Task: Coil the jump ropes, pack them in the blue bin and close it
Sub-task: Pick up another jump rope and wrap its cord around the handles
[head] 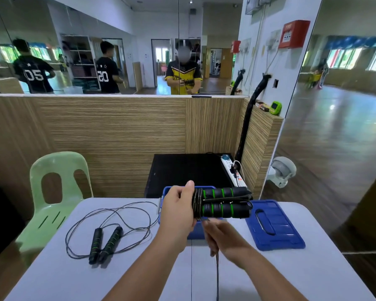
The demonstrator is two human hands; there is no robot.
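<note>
My left hand [178,210] grips the two black, green-ringed handles of a jump rope [224,202], held side by side above the blue bin [197,232], with cord wound round their left end. Below them my right hand [220,234], blurred, pinches the loose cord, which hangs down toward me. A second jump rope [105,241] lies uncoiled on the table's left, its handles together and its cord in wide loops. The blue lid [274,224] lies flat to the right of the bin. Most of the bin is hidden behind my hands.
The pale grey table [291,274] has a seam down its middle. A green plastic chair [52,196] stands at its left. Behind the table is a black box [182,172] with a white power strip [233,171], then a wood panel and mirrors.
</note>
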